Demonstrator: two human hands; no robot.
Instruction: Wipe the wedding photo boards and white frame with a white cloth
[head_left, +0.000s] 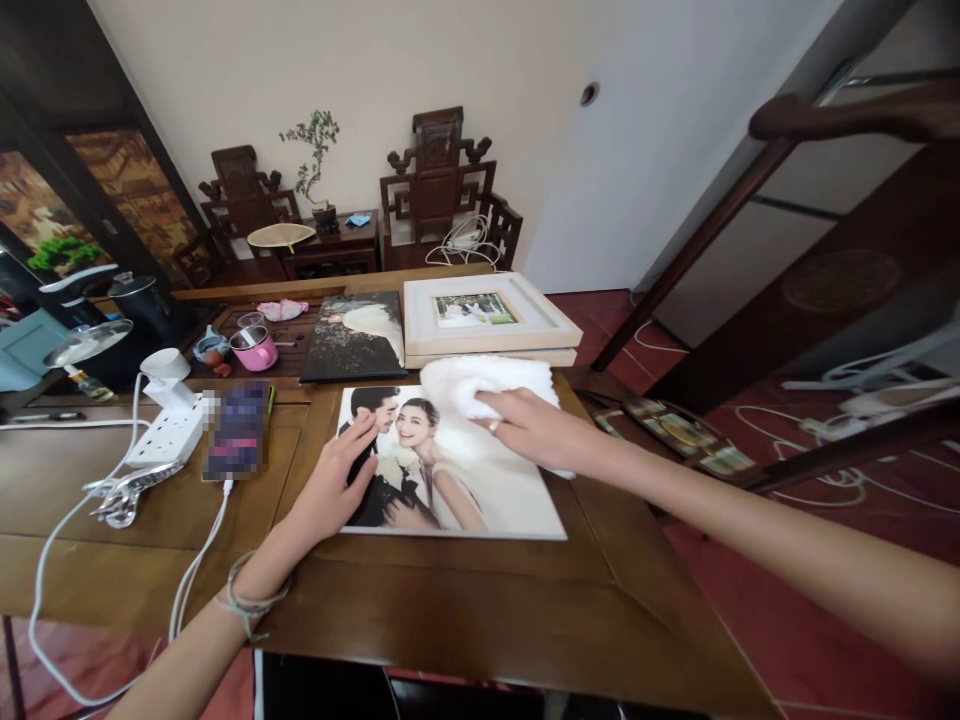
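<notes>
A large photo print (457,480) of a couple lies flat on the wooden table in front of me. My left hand (337,475) rests on its left edge, fingers stretched out, with nothing held. A white cloth (532,380) is bunched and spread over the print's upper right part. My right hand (517,425) grips the cloth, fingers closed on it, pressing it on the print. Behind the print lie a dark photo panel (352,340) and a stack of pale framed pictures (491,315).
On the left of the table (480,610) are a phone (238,430) with its cable, a power strip (165,430), a pink cup (255,350) and a glass lid (90,345). Wooden chairs (439,180) stand by the wall.
</notes>
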